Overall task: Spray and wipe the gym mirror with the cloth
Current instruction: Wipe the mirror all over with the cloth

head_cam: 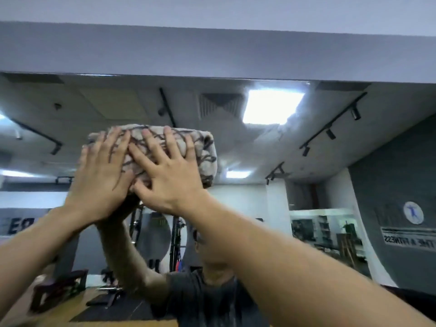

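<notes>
Gym interior fills the mirror (306,142), which reflects ceiling light panels (273,106), track spotlights (330,134) and weight racks (175,239). High on the glass, just below its upper edge, sits a folded beige cloth (200,149) with dark line pattern. Left hand (101,175) and right hand (169,175) press flat against the cloth, fingers straight and spread apart, thumbs nearly touching. Both forearms are raised.

The cloth (165,147) under both hands is thick, nubby terry, beige with dark brown lines, matt and rough. The mirror (306,185) beyond it is smooth, glossy glass. Above the hands, the painted beam (212,53) looks flat and matt.
</notes>
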Motion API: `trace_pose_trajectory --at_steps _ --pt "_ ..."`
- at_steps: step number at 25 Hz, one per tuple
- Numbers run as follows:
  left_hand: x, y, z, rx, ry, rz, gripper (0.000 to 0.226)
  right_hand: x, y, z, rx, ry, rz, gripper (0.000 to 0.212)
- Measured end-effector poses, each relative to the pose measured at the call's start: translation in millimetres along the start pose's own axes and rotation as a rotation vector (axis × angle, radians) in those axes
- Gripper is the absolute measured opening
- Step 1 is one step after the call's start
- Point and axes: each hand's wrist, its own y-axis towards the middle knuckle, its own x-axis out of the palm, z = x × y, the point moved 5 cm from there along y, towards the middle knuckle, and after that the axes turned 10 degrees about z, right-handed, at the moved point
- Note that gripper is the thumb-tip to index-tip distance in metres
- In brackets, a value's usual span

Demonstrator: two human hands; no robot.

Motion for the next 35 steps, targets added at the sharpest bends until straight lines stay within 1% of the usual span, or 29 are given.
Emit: trace_pose_trajectory --at_steps 2,3,5,7,9,11,14,16,17,18,20,23,25,27,28,30,32,35 --pt "-4.3 -28.9 -14.4 0.009 0.025 -0.049 0.076 9.3 -16.0 -27.4 -0.033 0.015 -0.020 0.073" --pt "-3.9 -33.2 -10.3 0.006 0.031 -0.053 0.076 9.7 -22.0 -25.5 -0.026 0.016 0.000 0.072" --pt "1.4 -28.5 13.2 -0.003 0.016 -0.032 0.076 4.5 -32.3 -3.4 -0.031 -0.004 0.058 0.072" --pt "13.6 -14.4 49.0 0.006 -0.002 -0.018 0.077 -6.2 -40.5 33.8 -0.032 -0.069 0.100 0.073" --pt "21.4 16.6 95.6 0.031 -0.028 0.017 0.079 -24.9 -42.5 84.5 0.042 -0.127 0.109 0.073" --pt "34.8 57.9 157.5 0.071 -0.061 0.010 0.079 -49.1 -49.3 147.0 0.174 -0.173 0.100 0.073" --pt "51.2 95.4 274.5 0.228 -0.111 -0.032 0.072 -88.7 -88.8 249.0 0.371 -0.246 0.076 0.072" --pt "55.1 93.9 327.8 0.319 -0.143 -0.100 0.070 -106.0 -120.4 287.7 0.468 -0.236 0.060 0.067" --pt "58.3 90.1 336.6 0.350 -0.145 -0.120 0.069 -108.1 -129.3 292.2 0.508 -0.221 0.062 0.065" --pt "59.6 86.8 335.0 0.374 -0.132 -0.119 0.069 -106.3 -131.4 289.1 0.539 -0.212 0.075 0.065" --pt "54.7 82.8 309.2 0.401 -0.111 -0.083 0.068 -97.4 -120.4 265.4 0.545 -0.227 0.111 0.067" --pt "41.3 72.7 240.4 0.347 -0.049 -0.091 0.070 -75.3 -88.4 203.2 0.458 -0.222 0.111 0.067" --pt "32.6 56.8 191.5 0.321 0.004 -0.070 0.079 -57.7 -74.2 156.9 0.376 -0.219 0.095 0.068" --pt "26.9 41.2 161.5 0.338 0.001 -0.051 0.086 -45.7 -68.1 130.8 0.311 -0.206 0.079 0.066" --pt "27.9 39.7 156.3 0.337 0.004 -0.045 0.087 -43.8 -66.1 129.9 0.292 -0.202 0.081 0.065" --pt "34.5 59.3 161.6 0.278 -0.002 -0.046 0.087 -50.7 -51.9 150.1 0.261 -0.188 0.097 0.066" --pt "40.4 101.0 180.9 0.204 -0.027 -0.067 0.079 -62.6 -27.7 188.0 0.272 -0.162 0.095 0.067" --pt "51.2 167.1 225.2 0.167 -0.056 -0.070 0.069 -84.5 0.3 250.9 0.323 -0.187 0.091 0.060"
